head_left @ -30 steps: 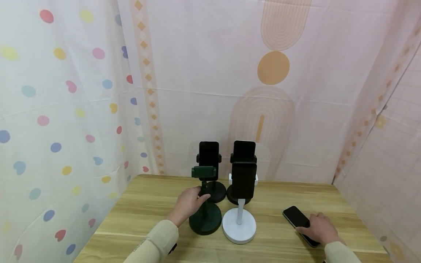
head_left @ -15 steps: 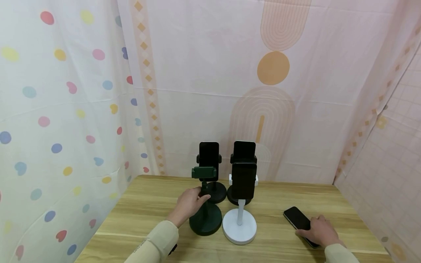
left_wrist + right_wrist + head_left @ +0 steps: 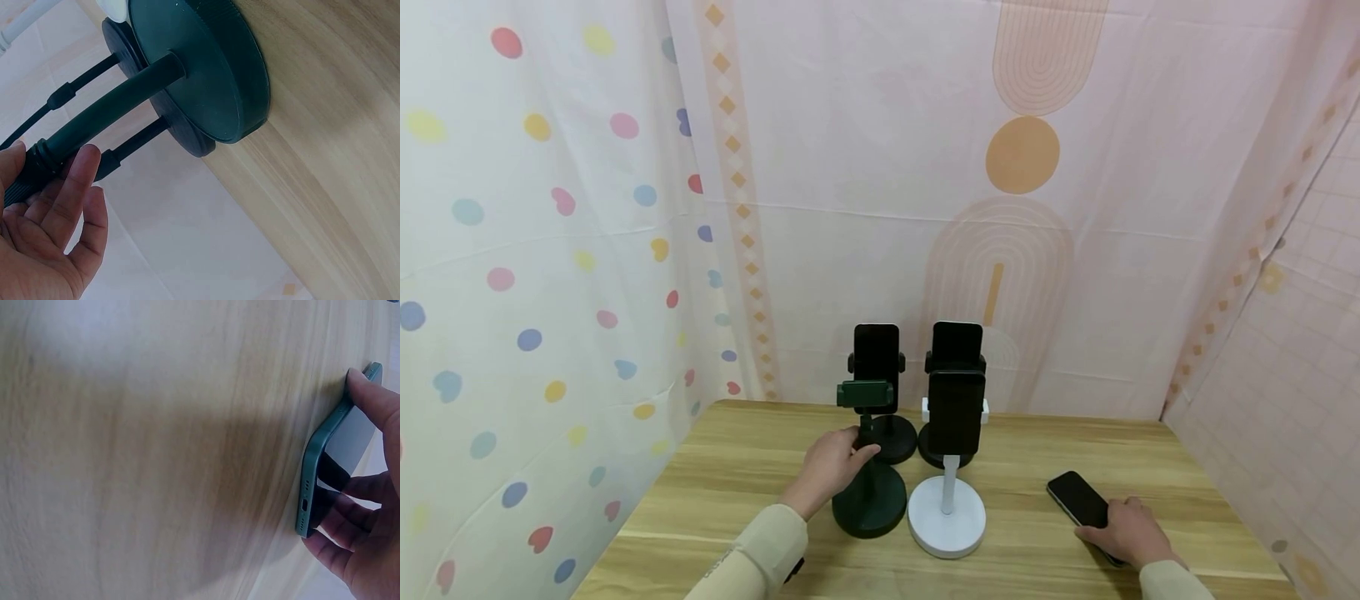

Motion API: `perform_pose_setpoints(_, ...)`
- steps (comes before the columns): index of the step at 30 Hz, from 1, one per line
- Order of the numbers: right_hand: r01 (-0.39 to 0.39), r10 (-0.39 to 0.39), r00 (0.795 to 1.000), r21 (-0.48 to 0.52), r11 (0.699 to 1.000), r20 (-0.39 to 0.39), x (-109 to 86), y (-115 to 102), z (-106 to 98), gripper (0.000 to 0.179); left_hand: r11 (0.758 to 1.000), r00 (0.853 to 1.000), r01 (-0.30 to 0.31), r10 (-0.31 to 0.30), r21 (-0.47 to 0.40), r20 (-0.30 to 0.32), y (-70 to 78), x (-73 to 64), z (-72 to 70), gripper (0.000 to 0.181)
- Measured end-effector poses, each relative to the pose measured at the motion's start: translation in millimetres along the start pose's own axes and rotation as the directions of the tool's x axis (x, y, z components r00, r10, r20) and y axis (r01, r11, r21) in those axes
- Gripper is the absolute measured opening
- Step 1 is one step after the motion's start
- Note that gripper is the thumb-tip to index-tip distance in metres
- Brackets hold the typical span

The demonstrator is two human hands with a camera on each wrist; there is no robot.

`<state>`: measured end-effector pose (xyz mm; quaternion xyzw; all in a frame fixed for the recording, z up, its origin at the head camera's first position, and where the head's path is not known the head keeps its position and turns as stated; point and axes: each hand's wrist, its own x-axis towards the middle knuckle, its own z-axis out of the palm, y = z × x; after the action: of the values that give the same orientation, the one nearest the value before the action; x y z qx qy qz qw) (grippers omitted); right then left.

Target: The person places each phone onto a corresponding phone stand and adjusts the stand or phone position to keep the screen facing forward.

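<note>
In the head view my left hand [image 3: 830,468] grips the upright dark green phone stand [image 3: 870,503] by its pole; its clamp carries no phone. The left wrist view shows thumb and fingers of the left hand [image 3: 53,228] around the ribbed collar of the green stand [image 3: 115,109]. At the right, a smartphone [image 3: 1077,495] lies flat, screen up, under my right hand [image 3: 1131,532]. Seen from the right wrist, the right hand [image 3: 375,534] holds the green-edged smartphone [image 3: 351,440] with the thumb along one side and fingertips at the other; the palm stays above the screen.
Beside the green stand is a white stand [image 3: 947,517] with a black-screened phone [image 3: 957,412]. Behind are two black stands holding phones, one at the left [image 3: 877,358] and one at the right [image 3: 957,342]. Patterned curtains [image 3: 850,167] enclose the wooden table [image 3: 1022,550].
</note>
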<state>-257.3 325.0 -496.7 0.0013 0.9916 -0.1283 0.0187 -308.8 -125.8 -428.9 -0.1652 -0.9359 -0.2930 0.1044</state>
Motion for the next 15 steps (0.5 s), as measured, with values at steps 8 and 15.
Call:
perform_pose_setpoints(8,-0.004,0.004,1.000,0.011,1.000,0.006,-1.6,0.3,0.0,0.084,1.000,1.000,-0.004,0.004,-0.005,-0.008,-0.5,-0.1,1.0,0.026)
perform_pose_setpoints(15,-0.008,0.008,1.000,0.013,1.000,0.000,-3.3,0.5,0.4,0.082,1.000,1.000,-0.020,0.020,-0.010,-0.020,-1.3,-0.1,1.4,0.028)
